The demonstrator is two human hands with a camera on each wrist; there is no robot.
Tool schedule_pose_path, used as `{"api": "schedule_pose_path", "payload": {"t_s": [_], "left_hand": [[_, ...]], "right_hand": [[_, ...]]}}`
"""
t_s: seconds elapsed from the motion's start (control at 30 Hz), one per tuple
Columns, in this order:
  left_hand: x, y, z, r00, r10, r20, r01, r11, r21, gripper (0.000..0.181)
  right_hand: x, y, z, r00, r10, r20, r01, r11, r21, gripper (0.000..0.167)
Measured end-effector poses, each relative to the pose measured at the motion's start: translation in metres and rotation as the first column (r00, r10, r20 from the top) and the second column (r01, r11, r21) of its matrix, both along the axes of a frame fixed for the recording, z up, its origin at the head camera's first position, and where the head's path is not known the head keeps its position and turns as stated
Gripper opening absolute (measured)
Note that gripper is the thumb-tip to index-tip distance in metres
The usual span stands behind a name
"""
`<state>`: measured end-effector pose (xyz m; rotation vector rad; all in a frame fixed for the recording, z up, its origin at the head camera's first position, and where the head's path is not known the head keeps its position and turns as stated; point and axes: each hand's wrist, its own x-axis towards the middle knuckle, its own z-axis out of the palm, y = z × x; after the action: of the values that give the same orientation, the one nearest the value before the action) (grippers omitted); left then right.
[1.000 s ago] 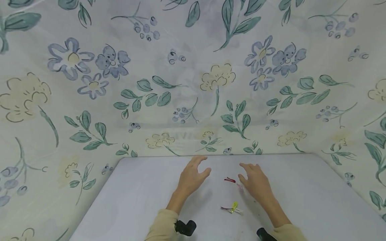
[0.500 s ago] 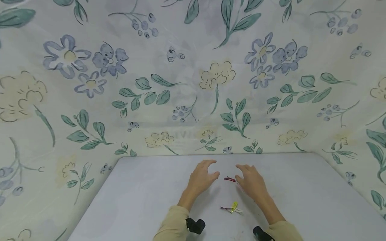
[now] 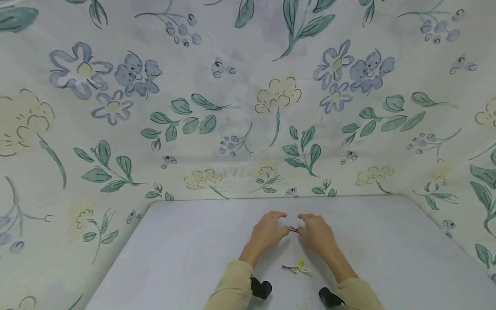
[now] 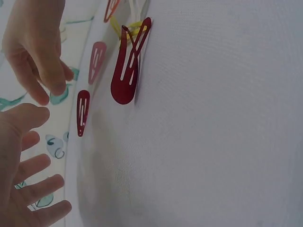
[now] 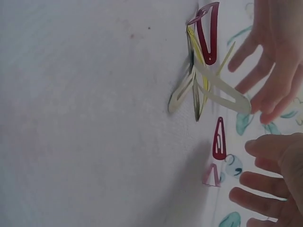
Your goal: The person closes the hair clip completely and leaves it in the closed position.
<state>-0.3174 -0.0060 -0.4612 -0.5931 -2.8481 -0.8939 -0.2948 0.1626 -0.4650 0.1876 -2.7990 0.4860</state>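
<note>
On the white table point(image 3: 186, 245), near its far edge, there's a dark red snap hair clip point(image 4: 83, 95). Left hand point(image 3: 267, 231) and right hand point(image 3: 318, 234) flank it, fingers loose, gripping nothing, probably so either can reach it. The clip pile point(image 3: 300, 267) closer in looks propped by its own overlap tbh.

I am seeing a plain beige left sleeve point(image 3: 229, 285) and a matching right sleeve point(image 3: 359, 293). Beside them, a stubby black left camera point(image 3: 261, 289) and black right camera point(image 3: 329, 297) are showing.
</note>
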Motion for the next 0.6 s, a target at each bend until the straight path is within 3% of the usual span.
{"api": "schedule_pose_path", "payload": {"t_s": [0.33,0.6], "left_hand": [[-0.003,0.009,-0.005,1.0,-0.007,0.015,0.008,0.998,-0.065,0.038],[-0.006,0.017,-0.01,1.0,-0.011,-0.023,0.008,0.991,-0.135,0.032]], "right_hand": [[-0.005,-0.003,-0.005,0.998,0.019,0.067,-0.019,1.0,0.004,0.031],[-0.012,-0.002,-0.01,0.992,0.029,0.124,-0.031,0.999,0.019,0.021]]}}
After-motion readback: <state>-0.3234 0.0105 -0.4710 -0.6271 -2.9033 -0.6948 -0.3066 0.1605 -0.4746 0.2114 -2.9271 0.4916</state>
